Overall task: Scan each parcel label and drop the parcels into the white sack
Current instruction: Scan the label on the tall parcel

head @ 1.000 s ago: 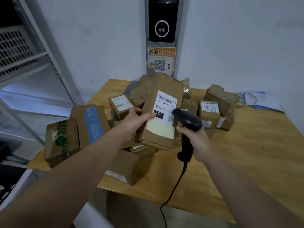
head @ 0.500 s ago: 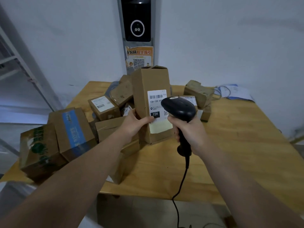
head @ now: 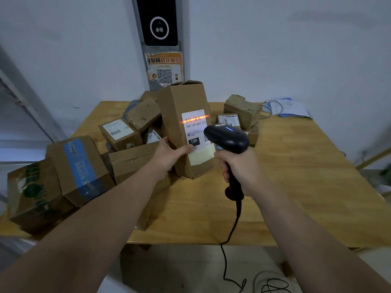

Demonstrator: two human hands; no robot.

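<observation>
- The left hand [head: 167,154] holds a tall cardboard parcel [head: 186,132] upright, its lower end on or just above the wooden tabletop [head: 296,176]; I cannot tell if it touches. The fingers grasp the parcel's lower left edge with the thumb pressed on the front face, probably to keep the barcode clear and facing the reader.
- The shipping label [head: 195,134] is a white rectangle, flat and smooth on the matte brown board; a pale blank patch sits below it. A glowing orange scan line [head: 194,119] crosses the barcode at the label's top, so the scan step looks to be in hand.
- The right hand [head: 239,166] has its fingers clenched round the grip of a black handheld barcode scanner [head: 227,139], glossy and rounded, a small blue light on its head. It is tilted toward the label, just beside the parcel, for a square read.
- Its black cable [head: 230,235] hangs off the tabletop edge to the floor.
- Other cardboard parcels [head: 120,134], some taped or creased, lie heaped behind and to the left, apparently unscanned.
- The white sack is not in view.
</observation>
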